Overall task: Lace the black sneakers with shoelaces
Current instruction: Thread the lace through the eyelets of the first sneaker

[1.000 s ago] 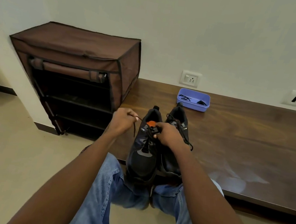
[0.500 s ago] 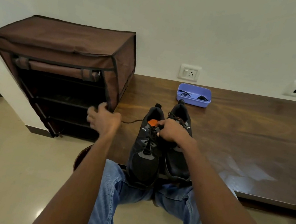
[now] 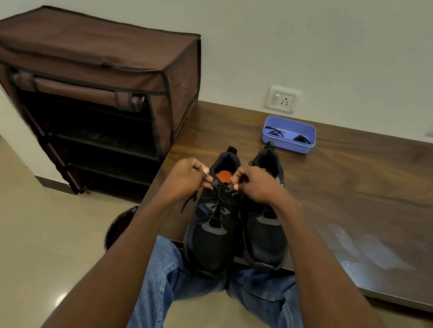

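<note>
Hands at near sneaker [image 3: 212, 219] collar: your left hand [image 3: 183, 178] pinches lace [image 3: 220, 196], right hand [image 3: 255, 185] pinches other end, likely to tension the top eyelets.

Two black mesh sneakers [image 3: 240, 223] sit side by side at the front edge of the dark wooden bench [image 3: 358, 202], toes toward the person. The left hand [image 3: 186, 180] pinches a black shoelace [image 3: 218, 200] beside the left sneaker's collar; the right hand [image 3: 258, 184] grips lace at its tongue. A purple plastic tray [image 3: 288, 135] with black laces lies behind.
</note>
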{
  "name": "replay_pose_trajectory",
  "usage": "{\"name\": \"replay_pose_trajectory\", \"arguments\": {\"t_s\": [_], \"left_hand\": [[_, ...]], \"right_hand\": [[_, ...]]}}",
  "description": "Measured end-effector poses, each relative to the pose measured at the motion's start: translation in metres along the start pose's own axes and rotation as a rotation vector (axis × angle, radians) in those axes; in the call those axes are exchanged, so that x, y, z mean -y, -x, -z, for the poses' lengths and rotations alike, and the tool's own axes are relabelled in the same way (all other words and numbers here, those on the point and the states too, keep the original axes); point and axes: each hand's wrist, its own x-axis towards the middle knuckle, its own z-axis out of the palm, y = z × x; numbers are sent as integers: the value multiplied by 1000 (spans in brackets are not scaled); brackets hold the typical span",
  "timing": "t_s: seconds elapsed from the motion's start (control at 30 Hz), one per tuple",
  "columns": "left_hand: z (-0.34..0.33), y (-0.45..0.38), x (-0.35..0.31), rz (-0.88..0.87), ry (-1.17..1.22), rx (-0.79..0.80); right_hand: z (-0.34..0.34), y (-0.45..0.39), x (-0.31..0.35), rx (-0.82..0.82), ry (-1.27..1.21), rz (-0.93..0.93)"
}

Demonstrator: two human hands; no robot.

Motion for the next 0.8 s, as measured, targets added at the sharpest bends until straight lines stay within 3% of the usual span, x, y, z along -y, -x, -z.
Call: {"name": "replay_pose_trajectory", "arguments": {"t_s": [0.1,0.27,0.37,0.6,0.7,0.8], "left_hand": [[6,7,-8,111,300,-91],[7,5,-5,93,628,-424],[3,3,-4,99,701,-456],[1,5,1,171,291,-358],[-3,4,-5,107,-44,-171],[-10,5,-14,72,-215,81]], "right_hand": [[-5,0,-7,3,14,21],[-11,-3,-11,-71,-51,36],[-12,-2,-12,-97,-45,44],[-26,18,-8,-247,-36,103],[-36,29,0,-136,116,70],[-42,31,3,-117,119,111]]}}
